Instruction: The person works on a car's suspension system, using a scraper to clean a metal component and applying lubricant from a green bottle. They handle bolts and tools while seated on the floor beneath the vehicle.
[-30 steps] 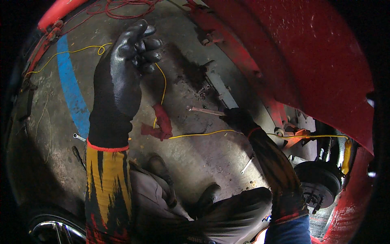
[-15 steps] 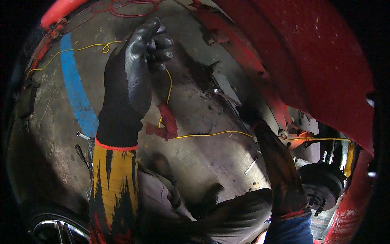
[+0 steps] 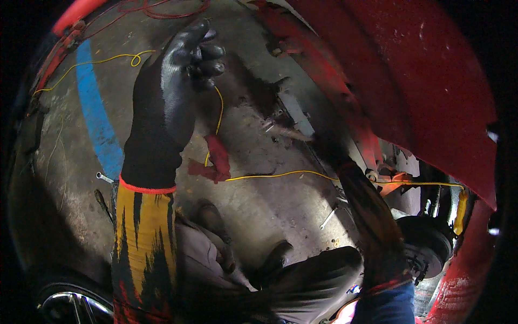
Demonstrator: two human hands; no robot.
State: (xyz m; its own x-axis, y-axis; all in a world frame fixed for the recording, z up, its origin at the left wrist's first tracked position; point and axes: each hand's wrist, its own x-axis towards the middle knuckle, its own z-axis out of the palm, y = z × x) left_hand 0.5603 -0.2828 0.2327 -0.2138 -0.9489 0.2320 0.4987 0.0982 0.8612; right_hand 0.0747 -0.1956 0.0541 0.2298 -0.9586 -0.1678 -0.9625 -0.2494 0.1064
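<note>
My left hand [image 3: 181,75], in a black coated glove, is raised at the upper middle with its fingers curled; what they hold, if anything, is hidden. My right hand [image 3: 329,146], also dark-gloved, sits lower on the right, closed round a wrench [image 3: 291,132] that points left, blurred by motion. Below and between my hands a red rag [image 3: 216,156] lies on the floor beside a yellow cord [image 3: 275,175]. Another wrench [image 3: 327,218] lies under the right forearm.
A large red body panel [image 3: 415,65] fills the upper right, with a dark wheel hub [image 3: 423,243] below it. At lower left are a wheel [image 3: 70,299] and a small wrench [image 3: 103,177]. Red hose [image 3: 162,12] coils at the top; a blue stripe [image 3: 94,108] marks the floor.
The wrench in my right hand has swung, its free end rising and shifting right, and is now smeared. My left hand stays raised in much the same curled shape.
</note>
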